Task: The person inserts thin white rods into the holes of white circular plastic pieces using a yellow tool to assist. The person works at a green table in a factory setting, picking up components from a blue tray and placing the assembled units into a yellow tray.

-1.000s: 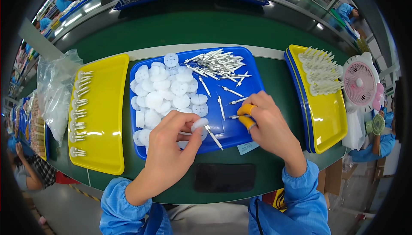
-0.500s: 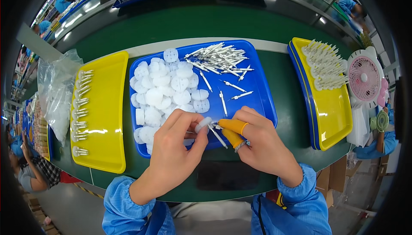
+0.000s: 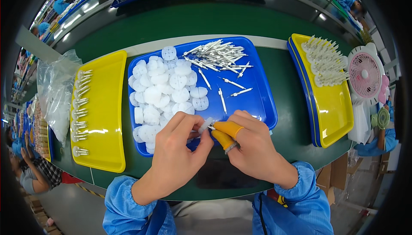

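Note:
My left hand pinches a small white plastic disc over the near edge of the blue tray. My right hand, with orange rubber covers on thumb and forefinger, holds a thin white pin against that disc. The tray holds a heap of white discs on its left half. A pile of white pins lies at its far right, with a few loose pins nearer me.
A yellow tray on the left carries a column of assembled pieces. Another yellow tray on the right holds more white assembled pieces. A clear plastic bag lies far left, a pink fan far right. Other workers sit around.
My right hand came back from the loose pins toward me with a pin. Both hands have met at the tray's near edge, pin against disc.

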`<state>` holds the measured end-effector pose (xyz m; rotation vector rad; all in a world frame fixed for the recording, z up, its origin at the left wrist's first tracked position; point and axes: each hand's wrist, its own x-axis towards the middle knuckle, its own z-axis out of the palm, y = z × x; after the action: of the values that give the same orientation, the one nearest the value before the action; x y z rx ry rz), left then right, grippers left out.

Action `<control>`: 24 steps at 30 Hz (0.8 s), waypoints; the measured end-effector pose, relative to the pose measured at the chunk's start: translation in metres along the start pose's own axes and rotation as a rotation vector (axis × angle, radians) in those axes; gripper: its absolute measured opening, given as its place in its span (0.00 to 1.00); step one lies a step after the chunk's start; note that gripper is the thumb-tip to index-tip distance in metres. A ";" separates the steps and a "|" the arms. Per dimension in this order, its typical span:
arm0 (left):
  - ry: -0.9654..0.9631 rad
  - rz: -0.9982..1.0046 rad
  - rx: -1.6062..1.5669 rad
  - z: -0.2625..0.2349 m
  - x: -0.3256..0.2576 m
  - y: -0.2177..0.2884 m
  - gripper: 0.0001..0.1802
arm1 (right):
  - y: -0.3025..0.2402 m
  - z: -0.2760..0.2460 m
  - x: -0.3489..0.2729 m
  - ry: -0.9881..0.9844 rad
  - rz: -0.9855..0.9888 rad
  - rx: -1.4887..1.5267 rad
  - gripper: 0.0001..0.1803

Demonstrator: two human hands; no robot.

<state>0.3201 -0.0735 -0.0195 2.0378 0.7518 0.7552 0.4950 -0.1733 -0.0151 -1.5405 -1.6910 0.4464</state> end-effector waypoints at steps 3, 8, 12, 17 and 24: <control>-0.005 0.023 0.018 -0.001 -0.003 0.002 0.10 | -0.002 0.004 -0.003 0.089 -0.019 0.002 0.20; -0.026 0.002 0.068 0.003 -0.009 0.001 0.11 | -0.004 0.016 -0.002 0.151 -0.020 -0.069 0.18; 0.023 0.038 0.073 0.004 -0.006 -0.003 0.10 | 0.011 -0.001 0.009 0.082 0.080 0.023 0.17; 0.002 -0.047 -0.015 -0.008 0.004 0.004 0.08 | 0.060 -0.026 0.019 0.135 0.135 -0.491 0.15; -0.029 -0.140 -0.118 -0.017 0.008 0.003 0.07 | 0.026 -0.028 0.010 -0.008 0.140 -0.091 0.20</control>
<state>0.3135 -0.0603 -0.0068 1.8657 0.8049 0.6725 0.5338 -0.1657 -0.0133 -1.7329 -1.6351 0.4533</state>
